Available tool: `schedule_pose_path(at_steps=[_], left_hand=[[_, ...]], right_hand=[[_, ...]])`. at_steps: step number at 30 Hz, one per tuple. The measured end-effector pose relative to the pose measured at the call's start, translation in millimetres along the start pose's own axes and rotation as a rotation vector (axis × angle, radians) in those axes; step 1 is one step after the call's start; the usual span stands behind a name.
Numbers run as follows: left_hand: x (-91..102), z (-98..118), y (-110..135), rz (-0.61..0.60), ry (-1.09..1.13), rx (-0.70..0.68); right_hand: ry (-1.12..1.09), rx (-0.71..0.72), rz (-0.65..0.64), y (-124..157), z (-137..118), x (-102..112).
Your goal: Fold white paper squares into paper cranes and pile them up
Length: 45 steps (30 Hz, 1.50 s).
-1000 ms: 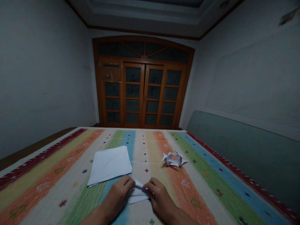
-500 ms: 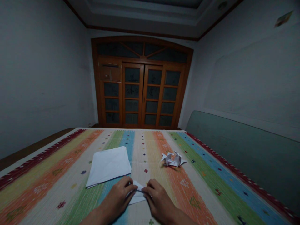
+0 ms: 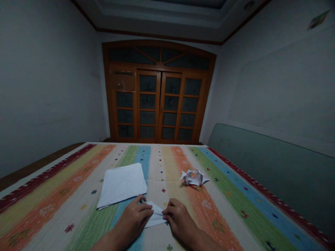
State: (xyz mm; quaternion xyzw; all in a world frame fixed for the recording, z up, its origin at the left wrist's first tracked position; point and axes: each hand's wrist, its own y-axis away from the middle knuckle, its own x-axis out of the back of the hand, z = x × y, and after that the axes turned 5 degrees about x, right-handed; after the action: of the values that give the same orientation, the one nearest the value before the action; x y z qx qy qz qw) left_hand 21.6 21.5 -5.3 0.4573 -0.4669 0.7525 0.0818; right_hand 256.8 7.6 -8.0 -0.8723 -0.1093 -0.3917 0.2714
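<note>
Both of my hands rest on a striped, many-coloured cloth [image 3: 230, 205] and pinch a small folded piece of white paper [image 3: 156, 217] that lies between them. My left hand [image 3: 134, 219] grips its left side, fingers curled and pressed down on it. My right hand [image 3: 178, 221] holds the right edge with thumb and fingers closed. A stack of flat white sheets [image 3: 122, 184] lies just beyond my left hand. A finished white folded paper figure [image 3: 194, 177] sits further off to the right of centre.
The cloth covers a wide flat surface that reaches to a green-grey padded panel [image 3: 274, 167] on the right. A wooden glazed double door [image 3: 158, 104] stands at the far end. Plain grey walls close in both sides.
My hands have shifted slightly on the small folded paper, pressing it flatter against the cloth. The sheets and the paper figure lie where they were.
</note>
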Motion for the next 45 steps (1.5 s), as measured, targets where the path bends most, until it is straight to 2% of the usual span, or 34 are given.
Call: schedule_pose_path(at_steps=[6, 13, 21, 32, 39, 45], left_hand=[[3.5, 1, 1, -0.034, 0.04, 0.03], [10.0, -1, 3, -0.108, 0.222, 0.146], [4.5, -14, 12, -0.136, 0.359, 0.292], [17.4, -5, -3, -0.207, 0.389, 0.441], [11.4, -10, 1, -0.174, 0.309, 0.395], [17.7, -3, 0, -0.118, 0.201, 0.256]], right_hand=[[-0.001, 0.019, -0.093, -5, 8, 11], [-0.085, 0.03, -0.052, -4, 11, 11], [-0.095, 0.051, -0.077, 0, 2, 18], [-0.016, 0.113, -0.099, 1, 5, 15], [0.159, 0.251, -0.084, 4, 9, 8], [0.29, 0.359, -0.14, 1, 3, 17]])
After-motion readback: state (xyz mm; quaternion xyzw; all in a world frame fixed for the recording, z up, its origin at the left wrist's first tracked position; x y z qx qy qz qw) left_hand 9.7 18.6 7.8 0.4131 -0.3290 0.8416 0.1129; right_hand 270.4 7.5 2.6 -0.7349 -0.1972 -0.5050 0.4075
